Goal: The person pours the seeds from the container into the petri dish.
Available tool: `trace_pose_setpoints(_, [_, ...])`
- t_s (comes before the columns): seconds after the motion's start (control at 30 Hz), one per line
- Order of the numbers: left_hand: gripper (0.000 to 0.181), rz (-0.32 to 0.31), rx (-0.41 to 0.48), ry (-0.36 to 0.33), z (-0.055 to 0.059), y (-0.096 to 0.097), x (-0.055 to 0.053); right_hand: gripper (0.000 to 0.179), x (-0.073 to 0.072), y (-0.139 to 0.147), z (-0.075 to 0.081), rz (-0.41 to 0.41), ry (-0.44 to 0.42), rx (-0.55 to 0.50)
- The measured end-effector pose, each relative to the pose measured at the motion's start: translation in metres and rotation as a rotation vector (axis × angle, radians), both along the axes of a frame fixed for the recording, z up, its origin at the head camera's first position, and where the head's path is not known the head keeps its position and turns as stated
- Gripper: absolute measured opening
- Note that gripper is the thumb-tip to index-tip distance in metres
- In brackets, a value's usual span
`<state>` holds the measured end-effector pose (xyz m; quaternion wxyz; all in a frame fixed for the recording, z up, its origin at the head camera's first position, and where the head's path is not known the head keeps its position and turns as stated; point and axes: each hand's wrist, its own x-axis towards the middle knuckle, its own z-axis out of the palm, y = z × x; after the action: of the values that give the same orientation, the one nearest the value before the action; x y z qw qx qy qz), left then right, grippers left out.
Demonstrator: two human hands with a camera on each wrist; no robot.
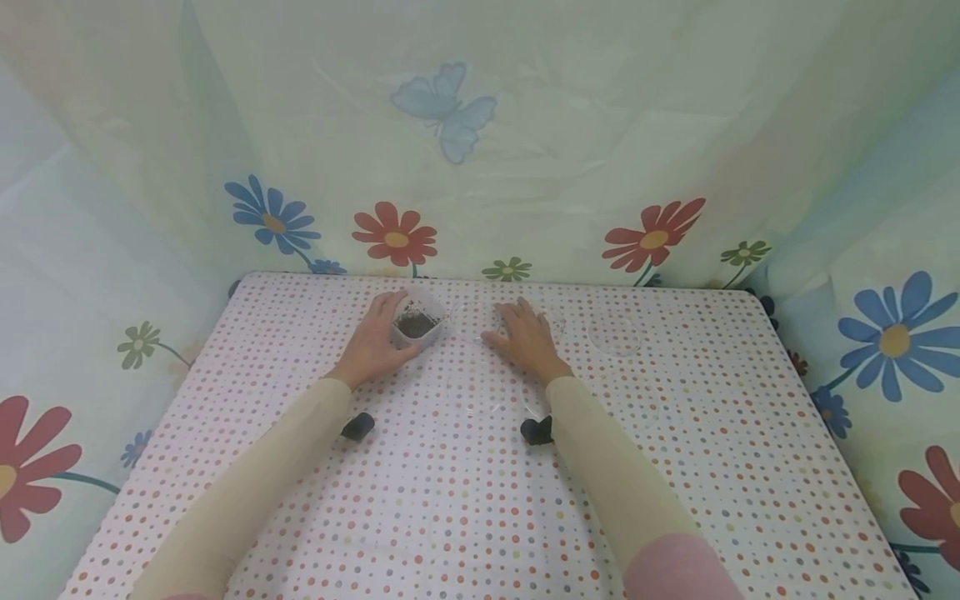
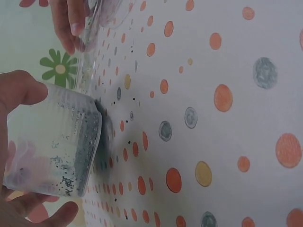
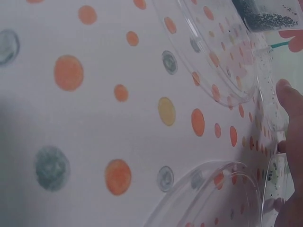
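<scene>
Container (image 2: pixel 52 127) of clear plastic, dark grains (image 1: pixel 415 325) inside, is near the far edge of the dotted counter (image 1: pixel 420 500), grasped by the left hand (image 1: pixel 375 343), whose fingers curl round its sides. To the right, the right hand (image 1: pixel 527 342) has its fingers loosely spread, touching a clear dish (image 1: pixel 556 323) with dark specks, and farther right lies a round clear piece (image 1: pixel 615 333).

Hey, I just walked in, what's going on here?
A person sits or stands at a dotted table, using both hands. The left hand grips a clear cup holding dark grains. The right hand is at a clear dish with dark specks. Another clear round dish lies to its right, and a few dark specks dot the table near the cup.
</scene>
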<state>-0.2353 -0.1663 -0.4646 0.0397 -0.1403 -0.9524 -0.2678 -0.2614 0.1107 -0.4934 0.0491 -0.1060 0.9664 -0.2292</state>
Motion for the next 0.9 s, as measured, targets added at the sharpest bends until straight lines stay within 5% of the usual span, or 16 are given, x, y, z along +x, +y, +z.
trace_pose_setpoints(0.9, [0.111, -0.001, 0.03, 0.026, 0.0059, 0.0079, -0.0046, 0.066, -0.001, 0.0006, -0.0046, 0.01, 0.047, 0.013])
